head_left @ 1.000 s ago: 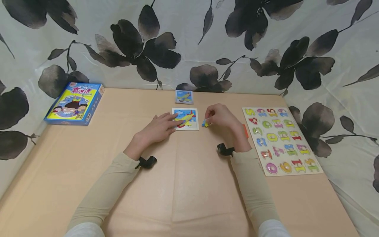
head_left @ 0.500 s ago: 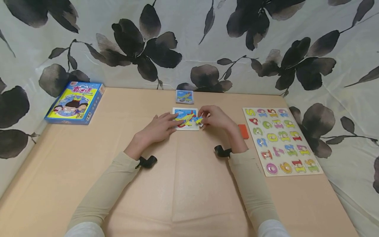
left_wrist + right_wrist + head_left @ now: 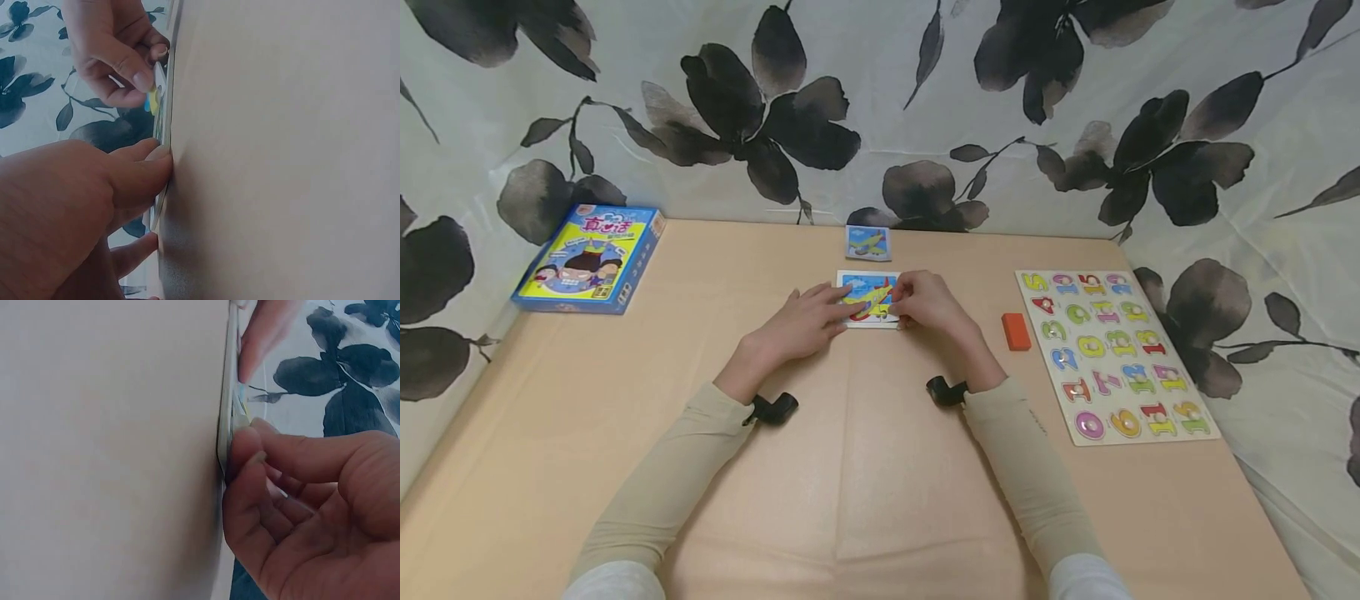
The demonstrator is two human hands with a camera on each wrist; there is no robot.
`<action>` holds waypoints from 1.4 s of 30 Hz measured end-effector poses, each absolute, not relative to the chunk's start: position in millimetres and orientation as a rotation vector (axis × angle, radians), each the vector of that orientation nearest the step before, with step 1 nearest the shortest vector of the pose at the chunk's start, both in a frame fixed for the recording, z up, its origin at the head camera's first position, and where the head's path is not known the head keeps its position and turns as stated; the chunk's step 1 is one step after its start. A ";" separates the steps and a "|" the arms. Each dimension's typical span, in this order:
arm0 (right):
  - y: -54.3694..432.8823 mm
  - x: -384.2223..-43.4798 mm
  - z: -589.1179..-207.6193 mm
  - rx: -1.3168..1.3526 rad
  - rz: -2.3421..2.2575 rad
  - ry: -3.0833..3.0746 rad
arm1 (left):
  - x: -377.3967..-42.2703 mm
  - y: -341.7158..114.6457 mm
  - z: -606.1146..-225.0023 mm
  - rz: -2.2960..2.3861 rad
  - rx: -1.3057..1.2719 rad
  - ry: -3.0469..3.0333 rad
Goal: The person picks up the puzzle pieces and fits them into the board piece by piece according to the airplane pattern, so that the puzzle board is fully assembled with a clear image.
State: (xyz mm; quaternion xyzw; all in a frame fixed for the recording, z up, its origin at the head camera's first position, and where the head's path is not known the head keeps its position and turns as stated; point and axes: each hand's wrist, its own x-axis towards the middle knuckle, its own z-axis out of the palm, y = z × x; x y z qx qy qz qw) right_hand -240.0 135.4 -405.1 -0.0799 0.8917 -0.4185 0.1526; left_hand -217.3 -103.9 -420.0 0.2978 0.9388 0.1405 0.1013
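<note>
A small jigsaw puzzle [image 3: 871, 292] with a yellow and red airplane on blue, in a white frame, lies on the table in the head view. The left hand [image 3: 797, 325] rests on its left side, fingers stretched over the picture. At the right edge, the right hand [image 3: 931, 302] pinches a jigsaw puzzle piece [image 3: 154, 100] between thumb and fingers. Seen from the left wrist, that blue and yellow piece stands tilted over the frame. In the right wrist view the fingertips are down at the frame's rim and hide most of the piece.
Behind the puzzle lies a small airplane picture card [image 3: 867, 243]. An orange block [image 3: 1016, 332] sits right of the right hand, beside a white number board [image 3: 1052, 400]. A blue and yellow box [image 3: 587, 262] stands at the back left. Floral cloth [image 3: 917, 108] hangs behind the table.
The right hand has carried the puzzle piece left, from beside the puzzle onto its right edge, uncovering the orange block. The left hand has stayed in place.
</note>
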 end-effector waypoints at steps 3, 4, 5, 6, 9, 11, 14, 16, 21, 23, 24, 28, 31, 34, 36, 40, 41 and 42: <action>132.8 -238.9 -405.7 -0.184 -1.178 2.582 | -217.5 -103.2 -420.3 0.417 0.878 2.775; 132.0 -238.7 -406.1 -0.171 -1.168 2.591 | -217.6 -103.0 -420.3 0.416 0.880 2.776; 131.2 -238.7 -406.5 -0.161 -1.155 2.602 | -217.6 -102.8 -420.1 0.415 0.878 2.777; 130.3 -238.7 -407.0 -0.153 -1.142 2.614 | -217.7 -102.5 -420.1 0.416 0.877 2.776; 127.7 -238.8 -409.0 -0.138 -1.105 2.650 | -217.6 -102.0 -419.1 0.422 0.879 2.772; 126.2 -238.8 -410.5 -0.132 -1.078 2.673 | -217.5 -101.8 -418.9 0.423 0.874 2.769; 123.9 -238.9 -411.9 -0.132 -1.047 2.695 | -216.7 -102.6 -418.9 0.423 0.869 2.769; 122.5 -239.0 -411.8 -0.136 -1.036 2.700 | -216.1 -103.6 -418.7 0.423 0.860 2.770; 120.5 -240.0 -410.8 -0.158 -1.026 2.704 | -214.6 -105.8 -417.1 0.434 0.840 2.769; 120.2 -240.5 -410.8 -0.168 -1.025 2.705 | -214.0 -106.3 -416.1 0.434 0.835 2.772; 120.3 -240.8 -410.9 -0.170 -1.024 2.707 | -213.8 -106.4 -415.6 0.434 0.834 2.774; 122.3 -240.4 -411.8 -0.160 -1.032 2.701 | -213.4 -105.1 -416.5 0.442 0.844 2.773; 124.4 -239.2 -413.3 -0.153 -1.036 2.693 | -213.6 -103.5 -419.9 0.450 0.849 2.767; 126.4 -238.1 -415.9 -0.154 -1.034 2.689 | -213.7 -102.7 -424.1 0.449 0.848 2.764; 127.8 -237.5 -417.6 -0.159 -1.034 2.691 | -213.6 -101.9 -425.5 0.449 0.849 2.761; 132.8 -237.5 -417.5 -0.198 -1.030 2.677 | -213.3 -100.1 -425.9 0.441 0.867 2.768; 135.0 -237.8 -416.7 -0.227 -1.018 2.675 | -213.4 -99.7 -425.8 0.440 0.873 2.772; 137.6 -238.0 -415.2 -0.253 -1.009 2.670 | -213.5 -99.3 -426.0 0.440 0.885 2.777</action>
